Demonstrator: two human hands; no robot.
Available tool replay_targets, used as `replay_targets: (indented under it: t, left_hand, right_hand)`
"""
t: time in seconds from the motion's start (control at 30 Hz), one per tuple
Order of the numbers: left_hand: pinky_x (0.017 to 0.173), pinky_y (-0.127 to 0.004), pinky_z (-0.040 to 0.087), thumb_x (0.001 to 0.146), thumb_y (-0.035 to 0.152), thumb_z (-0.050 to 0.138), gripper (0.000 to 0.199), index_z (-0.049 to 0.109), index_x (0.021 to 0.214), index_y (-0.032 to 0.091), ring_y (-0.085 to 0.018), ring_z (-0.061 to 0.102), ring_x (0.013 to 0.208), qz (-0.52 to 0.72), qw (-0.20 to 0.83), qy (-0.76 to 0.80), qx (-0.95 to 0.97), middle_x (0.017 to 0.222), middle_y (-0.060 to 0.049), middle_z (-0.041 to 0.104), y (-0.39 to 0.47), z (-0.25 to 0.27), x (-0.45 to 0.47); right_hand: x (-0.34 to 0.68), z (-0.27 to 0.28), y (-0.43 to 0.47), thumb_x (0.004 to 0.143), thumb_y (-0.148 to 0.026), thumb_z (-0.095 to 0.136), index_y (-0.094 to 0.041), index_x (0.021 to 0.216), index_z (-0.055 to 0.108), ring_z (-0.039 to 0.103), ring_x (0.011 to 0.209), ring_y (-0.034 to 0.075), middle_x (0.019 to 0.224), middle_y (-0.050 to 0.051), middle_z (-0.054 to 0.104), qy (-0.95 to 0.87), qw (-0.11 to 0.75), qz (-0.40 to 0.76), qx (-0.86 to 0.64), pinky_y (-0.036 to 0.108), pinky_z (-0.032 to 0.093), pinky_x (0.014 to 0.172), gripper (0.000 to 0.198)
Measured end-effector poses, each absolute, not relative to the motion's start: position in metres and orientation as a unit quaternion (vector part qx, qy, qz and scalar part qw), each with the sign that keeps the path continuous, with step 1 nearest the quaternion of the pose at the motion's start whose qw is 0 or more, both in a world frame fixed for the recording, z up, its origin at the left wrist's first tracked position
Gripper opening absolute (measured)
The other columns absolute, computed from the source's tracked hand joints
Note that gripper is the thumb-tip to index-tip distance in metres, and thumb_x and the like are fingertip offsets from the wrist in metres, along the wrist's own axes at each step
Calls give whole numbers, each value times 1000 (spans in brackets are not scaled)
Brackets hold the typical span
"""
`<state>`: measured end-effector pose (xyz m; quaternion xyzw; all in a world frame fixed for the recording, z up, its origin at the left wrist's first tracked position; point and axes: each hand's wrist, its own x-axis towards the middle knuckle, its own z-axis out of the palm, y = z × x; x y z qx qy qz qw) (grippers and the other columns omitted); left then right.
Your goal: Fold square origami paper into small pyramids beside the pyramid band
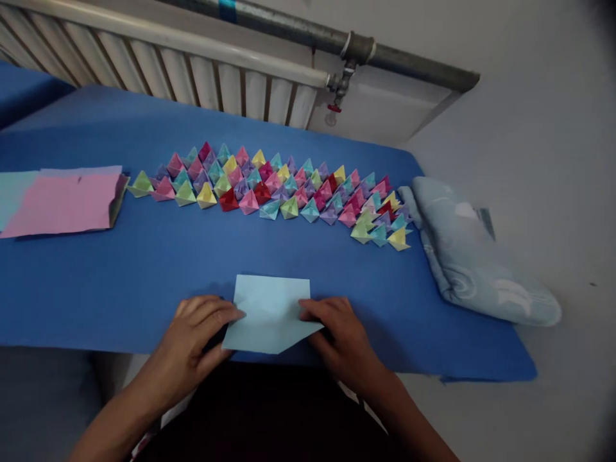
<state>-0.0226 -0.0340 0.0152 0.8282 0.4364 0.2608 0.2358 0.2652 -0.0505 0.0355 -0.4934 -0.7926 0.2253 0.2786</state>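
A person sat or stood (which, I cannot tell) at a blue table (158,276) bearing rows of small folded paper boats (262,193) in pink, red, yellow, green, blue and purple. On the near side of the boats, well apart from them, was a pale blue sheet of paper (272,314), its lower right corner slanting to a point. The left hand (190,340) held the sheet by its left edge, fingers curved and close together; the right hand (344,343) held the right edge, fingers bent, one fingertip resting on top (the undersides were hidden). To the left of the boats, just beside them, lay a stack of colored paper (67,202), pink and light blue showing on top. To the right of the boats was a folded blue-gray blanket (469,250). Beyond the boats stood a white radiator (206,80) beneath a metal pipe (298,31).
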Motion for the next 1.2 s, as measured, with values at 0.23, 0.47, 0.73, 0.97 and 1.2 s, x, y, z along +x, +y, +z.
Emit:
replay_targets:
  t: [0.23, 0.47, 0.73, 0.97, 1.2]
  left_hand:
    - [80, -35, 41, 89, 42, 56, 21, 72, 87, 28, -23, 59, 88, 289, 224, 505, 782, 93, -3, 68, -24, 20, -7]
    - [78, -36, 38, 86, 42, 61, 22, 66, 73, 25, -22, 58, 82, 314, 215, 537, 753, 85, -2, 66, -21, 16, 0]
    - [78, -38, 39, 87, 52, 55, 34, 62, 68, 24, -24, 59, 83, 294, 185, 561, 751, 83, -3, 67, -20, 14, 4]
    - [79, -38, 38, 88, 53, 53, 36, 61, 68, 24, -25, 57, 84, 285, 177, 569, 750, 85, -4, 65, -22, 13, 5]
    - [84, -42, 39, 85, 49, 61, 27, 68, 85, 22, -29, 56, 90, 304, 120, 585, 743, 99, -10, 63, -24, 13, 4]
  right_hand:
    - [260, 30, -50, 92, -25, 55, -26, 135, 49, 61, 79, 22, 87, 4, 67, -723, 295, 205, -590, 38, 48, 76, 44]
    - [257, 32, -42, 89, -24, 56, -22, 140, 44, 60, 71, 19, 76, 0, 67, -704, 261, 215, -624, 38, 47, 76, 53]
    - [258, 40, -38, 90, -20, 55, -23, 99, 67, 58, 69, 18, 76, 2, 69, -755, 198, 190, -596, 33, 38, 69, 16]
    - [256, 41, -36, 90, -20, 55, -22, 95, 68, 58, 71, 19, 80, 2, 71, -766, 149, 181, -599, 33, 35, 70, 14]
    - [254, 44, -32, 89, -19, 58, -21, 93, 69, 60, 75, 21, 82, 4, 72, -768, 113, 184, -603, 33, 35, 71, 12]
